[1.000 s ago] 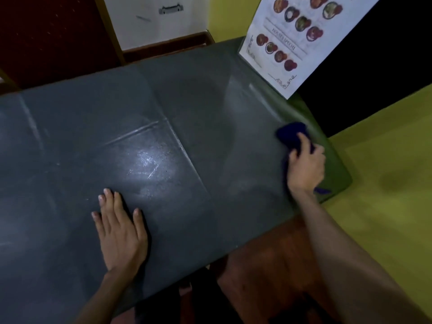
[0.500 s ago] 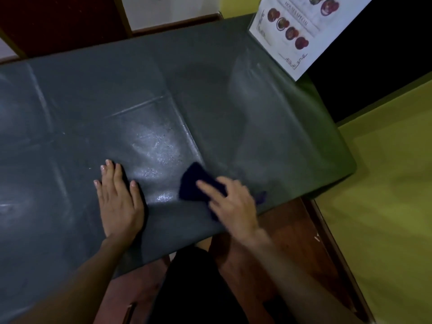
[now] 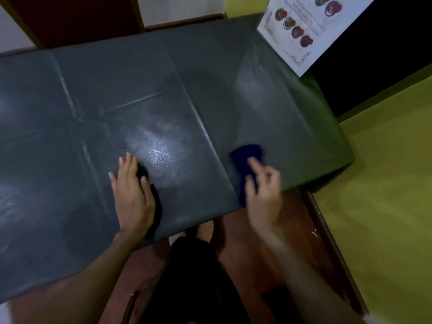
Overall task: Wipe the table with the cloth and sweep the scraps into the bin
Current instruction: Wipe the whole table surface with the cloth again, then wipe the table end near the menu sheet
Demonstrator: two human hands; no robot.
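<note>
On the table [image 3: 93, 90], the left hand [image 3: 132, 195] lies flat near the near edge; the right hand [image 3: 264, 195] presses a cloth [image 3: 245, 157] to its right. A menu [image 3: 304, 26] stands at the far right corner

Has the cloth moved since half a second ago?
Yes. The cloth, under the right hand, has slid right, away from the resting left hand, across the table's crease.
</note>
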